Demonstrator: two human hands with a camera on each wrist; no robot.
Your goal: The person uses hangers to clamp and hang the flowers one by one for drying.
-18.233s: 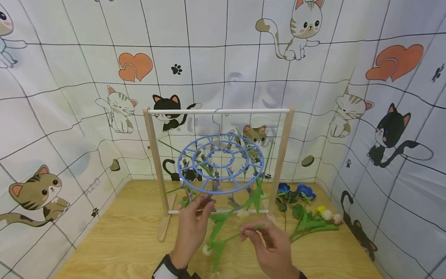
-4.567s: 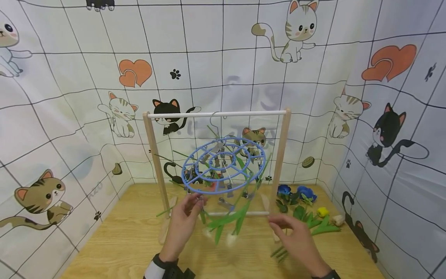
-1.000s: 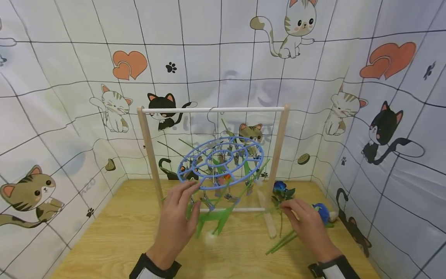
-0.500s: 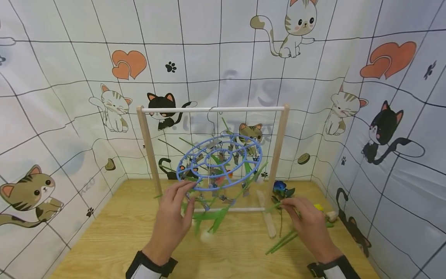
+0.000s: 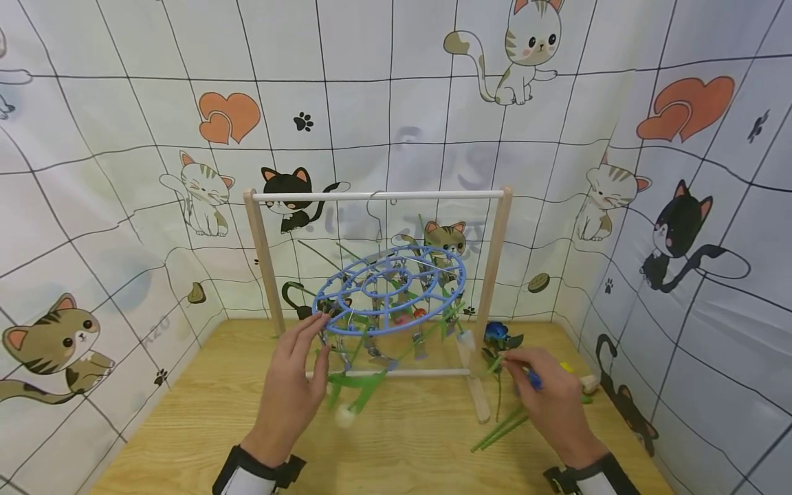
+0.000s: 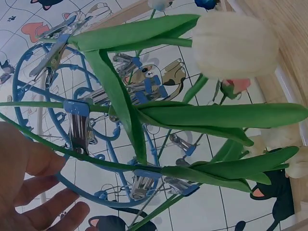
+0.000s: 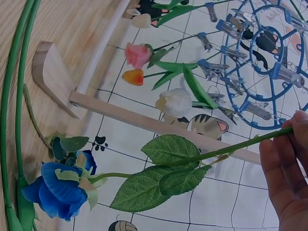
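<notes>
Right wrist: rose (image 7: 166, 161) diag., bloom (image 7: 57, 190) lower-L

In front of me stretches a pale yellow-brown tabletop with a wood-grain surface (image 5: 185, 419). On it stands an upright rack of light wooden posts with white round crossbars (image 5: 495, 258); its right foot, a narrow pale wooden strip (image 5: 478, 401), rests on the surface and points towards me. Just to the right lies a blue rose with dark green leaves (image 5: 496, 332), its thin stem running my way. Nearer me lie smooth bright green stems (image 5: 498, 436), side by side. Farther right are a yellow bloom (image 5: 566, 368) and a creamy white bloom (image 5: 590, 383) (I see both only partly).
</notes>
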